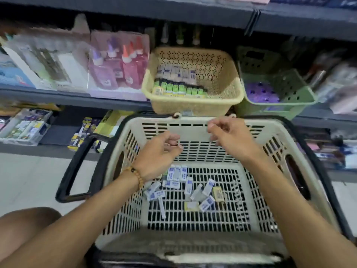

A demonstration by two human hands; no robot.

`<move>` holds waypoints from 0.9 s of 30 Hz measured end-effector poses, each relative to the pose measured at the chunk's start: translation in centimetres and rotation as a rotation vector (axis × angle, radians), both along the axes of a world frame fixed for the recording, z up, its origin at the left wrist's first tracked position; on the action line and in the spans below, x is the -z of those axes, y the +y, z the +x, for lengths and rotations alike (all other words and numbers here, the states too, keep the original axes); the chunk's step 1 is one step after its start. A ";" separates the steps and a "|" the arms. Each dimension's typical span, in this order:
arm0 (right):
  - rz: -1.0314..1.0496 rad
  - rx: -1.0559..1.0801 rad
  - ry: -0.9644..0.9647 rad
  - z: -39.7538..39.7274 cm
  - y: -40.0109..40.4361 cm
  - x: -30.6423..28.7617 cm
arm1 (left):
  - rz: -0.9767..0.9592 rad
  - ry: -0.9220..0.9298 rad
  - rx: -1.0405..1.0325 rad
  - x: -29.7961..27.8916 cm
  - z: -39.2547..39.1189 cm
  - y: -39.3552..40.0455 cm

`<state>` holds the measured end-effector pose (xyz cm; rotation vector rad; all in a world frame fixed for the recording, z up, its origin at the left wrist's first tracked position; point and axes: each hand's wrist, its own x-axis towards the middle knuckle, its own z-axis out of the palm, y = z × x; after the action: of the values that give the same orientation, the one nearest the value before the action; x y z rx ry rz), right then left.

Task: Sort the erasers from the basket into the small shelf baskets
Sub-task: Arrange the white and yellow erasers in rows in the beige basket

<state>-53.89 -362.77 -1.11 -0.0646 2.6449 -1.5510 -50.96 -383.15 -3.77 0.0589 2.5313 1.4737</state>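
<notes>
Erasers [185,188] lie scattered, pointing every way.

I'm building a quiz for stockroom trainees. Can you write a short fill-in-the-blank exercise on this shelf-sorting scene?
1. The loose erasers lie on the floor of the big white ____.
2. The beaded bracelet is on the ____ wrist.
3. The beige shelf basket stands ____ of the green shelf basket, as the person sees them.
4. Both the left hand and the right hand hold ____.

Missing words: basket; left; left; nothing
</notes>
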 end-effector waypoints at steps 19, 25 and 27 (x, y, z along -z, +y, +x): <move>0.552 -0.762 -0.421 1.5 3.7 15.1 | -0.932 -0.159 0.353 18.2 1.0 5.2; 0.723 -0.685 -0.241 1.9 5.5 15.8 | -0.923 -0.136 0.313 18.4 -0.5 6.7; 0.764 -0.688 -0.201 1.9 5.6 15.9 | -0.901 -0.052 0.355 18.6 0.0 6.0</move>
<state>-51.95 -357.16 -17.06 -0.6380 2.4562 -0.3018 -50.93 -377.20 -22.39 0.2952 2.7000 0.1478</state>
